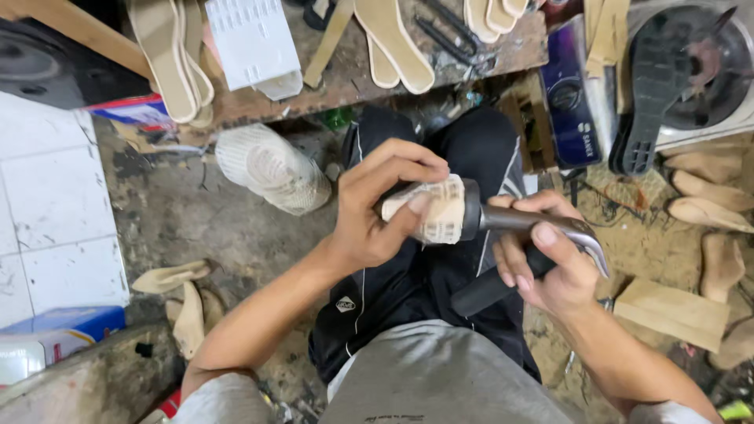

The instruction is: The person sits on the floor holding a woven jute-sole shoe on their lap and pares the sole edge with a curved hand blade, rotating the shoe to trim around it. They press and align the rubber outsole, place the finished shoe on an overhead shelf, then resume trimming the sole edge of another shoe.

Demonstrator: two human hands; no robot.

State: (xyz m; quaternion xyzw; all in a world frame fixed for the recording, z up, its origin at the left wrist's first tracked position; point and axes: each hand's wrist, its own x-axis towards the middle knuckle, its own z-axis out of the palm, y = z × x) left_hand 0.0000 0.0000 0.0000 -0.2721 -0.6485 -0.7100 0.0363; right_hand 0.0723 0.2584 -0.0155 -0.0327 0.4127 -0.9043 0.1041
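While left hand [369,216] grips shoe last [432,208] | right hand [546,263] clenches pincers [534,235] beside it

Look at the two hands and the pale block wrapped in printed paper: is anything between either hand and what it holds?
Nothing visible. The left hand grips the paper-wrapped block directly, and the right hand clasps the metal tool pressed against it.

Insoles [169,55] lie on the bench [345,78], perhaps overhanging, behind the knees.
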